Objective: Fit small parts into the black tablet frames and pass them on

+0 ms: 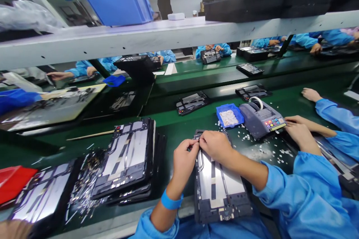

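Observation:
An opened tablet chassis (pixel 231 183), with silver battery plates and dark flex strips, lies in front of me, its near end close to my lap. My left hand (pixel 183 160) pinches at its top left corner, a blue band around the wrist. Beside it, my right hand (pixel 217 145) has thumb and finger pressed together at the same spot, fingertips meeting the left ones. Whatever sits between the fingertips is too small to make out. The right hand hides part of the chassis's top edge.
Left are stacked tablet chassis (pixel 131 153), a heap of thin metal strips (pixel 86 183) and a wooden stick (pixel 91 135). A blue tray (pixel 240 116) of white bits and a tape dispenser (pixel 259 117) stand ahead right. A co-worker's hands (pixel 298 132) are at right; a shelf (pixel 168 37) spans above.

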### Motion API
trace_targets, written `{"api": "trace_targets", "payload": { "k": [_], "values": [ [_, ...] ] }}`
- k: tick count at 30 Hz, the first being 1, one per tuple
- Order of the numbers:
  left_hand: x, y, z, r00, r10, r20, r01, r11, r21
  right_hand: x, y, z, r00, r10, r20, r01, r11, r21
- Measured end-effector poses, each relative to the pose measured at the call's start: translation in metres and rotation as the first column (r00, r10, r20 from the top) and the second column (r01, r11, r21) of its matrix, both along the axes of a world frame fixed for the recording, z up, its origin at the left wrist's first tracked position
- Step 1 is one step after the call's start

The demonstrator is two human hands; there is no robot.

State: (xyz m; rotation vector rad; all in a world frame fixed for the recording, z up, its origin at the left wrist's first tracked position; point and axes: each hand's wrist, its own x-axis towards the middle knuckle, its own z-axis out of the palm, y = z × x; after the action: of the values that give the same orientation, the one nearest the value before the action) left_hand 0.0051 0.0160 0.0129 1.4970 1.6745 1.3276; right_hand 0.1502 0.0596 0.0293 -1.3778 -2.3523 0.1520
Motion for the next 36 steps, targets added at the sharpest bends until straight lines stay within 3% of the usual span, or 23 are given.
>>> {"api": "trace_targets", "payload": {
  "k": [3,6,8,10,12,14,16,17,19,23,31,34,36],
  "values": [
    [-0.001,0.002,0.0,0.999,-0.004,0.045,0.005,1.0,-0.023,0.0,0.001,-0.001,1.0,0.0,-0.023,0.0,1.0,-0.01],
    [-0.006,0.005,-0.004,0.991,0.002,0.136,0.008,0.997,-0.075,0.015,0.019,0.004,0.997,-0.028,-0.077,0.024,0.998,-0.053],
    [-0.01,0.008,-0.007,0.976,0.002,0.217,0.02,0.995,-0.098,0.037,0.043,0.011,0.986,-0.155,-0.057,0.151,0.986,-0.077],
    [-0.013,0.011,-0.009,0.957,0.0,0.289,0.033,0.993,-0.11,0.061,0.067,0.017,0.941,-0.337,0.04,0.339,0.936,-0.094],
    [-0.014,0.012,-0.011,0.941,0.015,0.337,0.027,0.993,-0.118,0.078,0.081,0.022,0.897,-0.425,0.122,0.437,0.894,-0.096],
    [-0.013,0.013,-0.012,0.936,0.04,0.35,0.005,0.992,-0.127,0.077,0.075,0.023,0.941,-0.33,0.079,0.336,0.938,-0.087],
    [-0.01,0.013,-0.012,0.944,0.054,0.327,-0.016,0.993,-0.118,0.06,0.055,0.021,0.995,-0.086,-0.044,0.083,0.995,-0.054],
    [-0.009,0.013,-0.012,0.949,0.053,0.309,-0.021,0.994,-0.107,0.048,0.042,0.019,0.995,0.04,-0.09,-0.043,0.998,-0.038],
    [-0.008,0.012,-0.01,0.961,0.046,0.271,-0.025,0.996,-0.08,0.023,0.02,0.016,0.979,0.166,-0.117,-0.17,0.985,-0.033],
    [-0.005,0.009,-0.003,0.983,0.041,0.182,-0.033,0.998,-0.049,-0.002,0.008,0.013,0.987,0.145,-0.066,-0.149,0.987,-0.063],
    [0.003,0.002,0.0,0.998,0.043,0.047,-0.045,0.998,0.038,-0.005,0.005,0.008,0.998,0.066,0.012,-0.067,0.996,0.064],
    [0.002,0.003,0.0,0.998,0.045,0.033,-0.046,0.999,0.011,-0.004,0.01,0.009,0.994,0.103,-0.048,-0.101,0.994,0.036],
    [-0.002,0.007,-0.002,0.996,0.045,0.08,-0.042,0.998,-0.038,0.009,0.027,0.013,0.994,0.05,-0.102,-0.053,0.998,-0.024]
  ]
}}
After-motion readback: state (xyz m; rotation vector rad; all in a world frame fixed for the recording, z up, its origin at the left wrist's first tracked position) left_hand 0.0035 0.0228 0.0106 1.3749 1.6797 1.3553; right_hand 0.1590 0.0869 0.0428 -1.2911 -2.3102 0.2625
